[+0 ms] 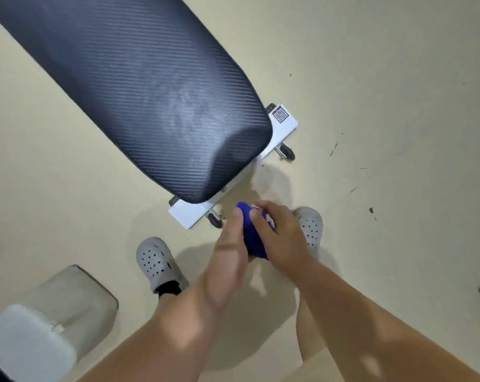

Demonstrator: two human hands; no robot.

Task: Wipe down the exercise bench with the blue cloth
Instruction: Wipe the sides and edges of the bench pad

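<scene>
Head view, looking down, read left to right. At lower left stands a translucent container (68,299) with a white block (21,340) just in front of it; its purpose cannot be told. Next come a grey perforated clog (156,260) and, above it, the exercise bench (139,92). The bench's long black pad has a woven, carbon-fibre-like texture and runs from the upper left to its near end at centre. A pale hazy smear (183,106) marks the pad toward that end. Under the end sits a white cross-bar (189,213) with a small castor (215,219).

Just below the bench end, clear of the pad, the left hand (227,255) and right hand (282,238) meet around the blue cloth (251,232). The cloth is bunched into a wad between them. The grip of each hand is closed on it, the left thumb lying along one side and the right fingers curled over the other. The second clog (310,224) lies just beyond the right hand.

Step in hand, as judged: readying the cloth before it meets the pad. It would be done well by folding the wad to a flat face, then laying it on the near end. Long overlapping strokes along the pad's ribs should follow, with extra passes over the smear and the rounded edges.

Writing: a sticker with a QR code (280,114) sits on the far end of the cross-bar; no lettering is legible. Dark scuffs fleck the cream floor (398,78) to the right.
</scene>
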